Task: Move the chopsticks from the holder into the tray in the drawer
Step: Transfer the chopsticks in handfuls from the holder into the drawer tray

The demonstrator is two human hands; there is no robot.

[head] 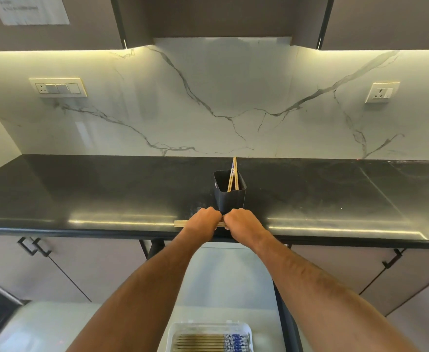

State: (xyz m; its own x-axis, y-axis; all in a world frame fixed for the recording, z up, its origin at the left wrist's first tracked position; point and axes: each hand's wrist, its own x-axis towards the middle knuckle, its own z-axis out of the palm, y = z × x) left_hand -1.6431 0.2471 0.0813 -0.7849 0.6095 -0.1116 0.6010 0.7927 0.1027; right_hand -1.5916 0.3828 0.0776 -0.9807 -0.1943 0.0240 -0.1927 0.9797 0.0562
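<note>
A black holder (pixel 229 196) stands on the dark counter near its front edge, with a couple of wooden chopsticks (pixel 233 174) leaning inside it. Just in front of it, my left hand (pixel 203 221) and my right hand (pixel 242 222) are closed side by side on a bundle of chopsticks (pixel 180 224) lying level along the counter edge; the pale ends stick out to the left of my left hand. Below, a white tray (pixel 183 331) in the open drawer holds several chopsticks (pixel 208 342) with blue-patterned ends to the right.
The black counter (pixel 106 199) runs left to right under a white marble backsplash with sockets (pixel 58 87). Cabinet doors with black handles (pixel 34 246) flank the open drawer (pixel 221 275). Upper cabinets hang overhead.
</note>
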